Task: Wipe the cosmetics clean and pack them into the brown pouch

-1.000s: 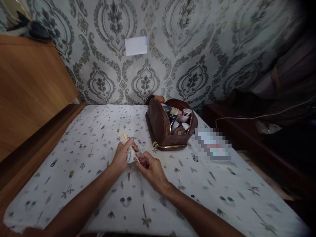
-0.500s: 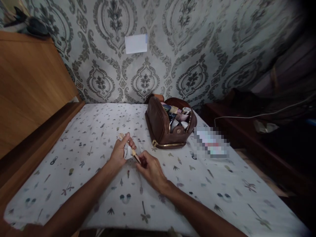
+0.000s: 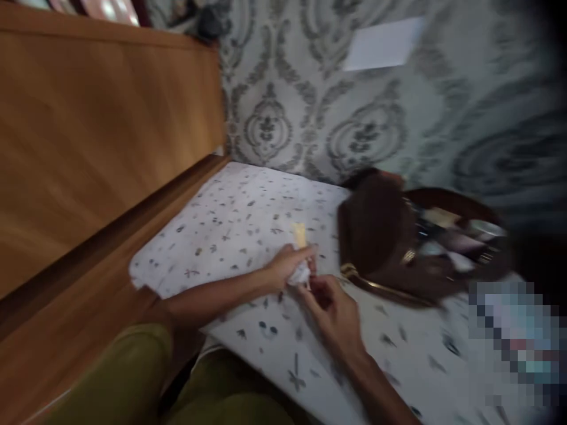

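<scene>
My left hand (image 3: 287, 267) is closed around a crumpled white tissue (image 3: 301, 274). A pale yellow piece (image 3: 299, 235) sticks up above its fingers; blur hides what it belongs to. Close against the tissue from the right is my right hand (image 3: 337, 310), its fingers curled and pinched together. Whatever lies between those fingertips is hidden. Both hands are over a white cloth with small printed figures (image 3: 230, 236). Right of them stands an unzipped brown bag (image 3: 374, 236), packed with small containers, among them a round silver-rimmed one (image 3: 486, 229).
A wooden panel (image 3: 110, 118) rises along the left side. Patterned wallpaper (image 3: 268, 127) covers the wall behind, with a white sheet (image 3: 384, 44) on it. A pixelated item (image 3: 518, 336) lies at the right. My green-clothed legs (image 3: 221, 389) show below.
The view has swung left, so the bag and hands appear farther right. The slim tan-and-dark stick seen in my right hand no longer shows; the yellow piece now stands above my left hand.
</scene>
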Demonstrator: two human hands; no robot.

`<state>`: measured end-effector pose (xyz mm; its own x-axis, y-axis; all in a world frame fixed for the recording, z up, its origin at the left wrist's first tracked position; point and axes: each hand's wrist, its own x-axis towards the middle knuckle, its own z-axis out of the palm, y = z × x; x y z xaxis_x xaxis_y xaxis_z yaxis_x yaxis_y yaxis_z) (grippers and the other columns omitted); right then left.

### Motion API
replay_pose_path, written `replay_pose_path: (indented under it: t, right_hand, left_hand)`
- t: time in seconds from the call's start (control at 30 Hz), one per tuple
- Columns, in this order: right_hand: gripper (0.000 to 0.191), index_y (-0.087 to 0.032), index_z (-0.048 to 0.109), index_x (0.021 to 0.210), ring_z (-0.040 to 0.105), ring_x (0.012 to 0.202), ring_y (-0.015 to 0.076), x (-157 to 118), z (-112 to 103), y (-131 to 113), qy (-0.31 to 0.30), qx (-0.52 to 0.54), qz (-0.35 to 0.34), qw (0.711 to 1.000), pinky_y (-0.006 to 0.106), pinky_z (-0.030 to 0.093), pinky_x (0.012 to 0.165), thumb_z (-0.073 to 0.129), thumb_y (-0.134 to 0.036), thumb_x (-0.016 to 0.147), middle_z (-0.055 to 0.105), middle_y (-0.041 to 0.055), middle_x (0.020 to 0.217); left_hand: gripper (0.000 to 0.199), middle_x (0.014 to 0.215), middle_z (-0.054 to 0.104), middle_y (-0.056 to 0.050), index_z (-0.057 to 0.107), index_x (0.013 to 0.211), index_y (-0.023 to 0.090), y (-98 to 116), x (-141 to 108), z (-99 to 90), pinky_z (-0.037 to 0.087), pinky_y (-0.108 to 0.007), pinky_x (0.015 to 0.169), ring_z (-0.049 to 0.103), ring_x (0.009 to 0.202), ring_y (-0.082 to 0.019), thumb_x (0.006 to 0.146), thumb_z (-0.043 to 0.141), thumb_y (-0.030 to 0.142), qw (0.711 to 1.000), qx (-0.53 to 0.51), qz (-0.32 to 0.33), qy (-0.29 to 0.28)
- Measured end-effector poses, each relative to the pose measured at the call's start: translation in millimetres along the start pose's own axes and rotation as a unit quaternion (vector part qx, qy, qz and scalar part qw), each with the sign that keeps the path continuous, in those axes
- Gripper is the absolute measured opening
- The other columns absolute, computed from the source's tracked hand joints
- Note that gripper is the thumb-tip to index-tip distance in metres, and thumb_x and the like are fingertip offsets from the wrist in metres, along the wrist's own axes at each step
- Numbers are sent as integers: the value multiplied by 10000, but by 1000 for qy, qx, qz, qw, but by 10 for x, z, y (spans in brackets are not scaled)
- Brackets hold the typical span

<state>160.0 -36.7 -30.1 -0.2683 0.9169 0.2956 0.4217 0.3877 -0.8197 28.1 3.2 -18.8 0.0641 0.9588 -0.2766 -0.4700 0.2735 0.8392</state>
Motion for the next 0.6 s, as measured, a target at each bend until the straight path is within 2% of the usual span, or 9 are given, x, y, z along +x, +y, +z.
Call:
replay_pose_path:
  t: [0.13,0.23,0.33,0.47,0.6]
  right_hand:
    - [413,-178,637,813,592,617,189,66,-46,12,28,37,24,999,266,453,565,608,-590,822,644,30,707]
    - [488,-171,641,971,610,710,206,75,-69,15,80,95,55,991,279,485,620,679,-612,764,654,44,823]
    - [586,-180,632,1098,591,747,201,89,-93,14,107,143,82,981,293,487,671,718,-630,734,631,34,873]
    - [501,-176,694,902,575,784,201,130,-122,23,138,173,92,971,300,478,717,762,-629,698,643,45,883]
    - [430,-173,679,758,537,675,173,153,-138,76,142,211,68,965,277,451,609,811,-572,667,609,24,750]
  left_hand:
    - [506,502,506,46,555,605,155,-28,72,-97,337,-227,471,440,453,-76,587,774,611,997,56,22,-52]
    - [401,530,492,60,567,599,145,-33,48,-104,334,-218,521,422,510,-65,660,793,471,983,148,32,-108]
    - [291,531,523,61,580,578,145,-8,17,-98,362,-210,565,459,550,-75,711,777,313,952,237,45,-189]
    - [223,544,560,53,623,587,165,30,-22,-105,407,-222,588,513,573,-108,668,799,275,913,284,61,-286]
    - [288,526,566,25,613,553,193,79,-83,-93,410,-255,546,516,538,-138,623,810,391,914,277,30,-295]
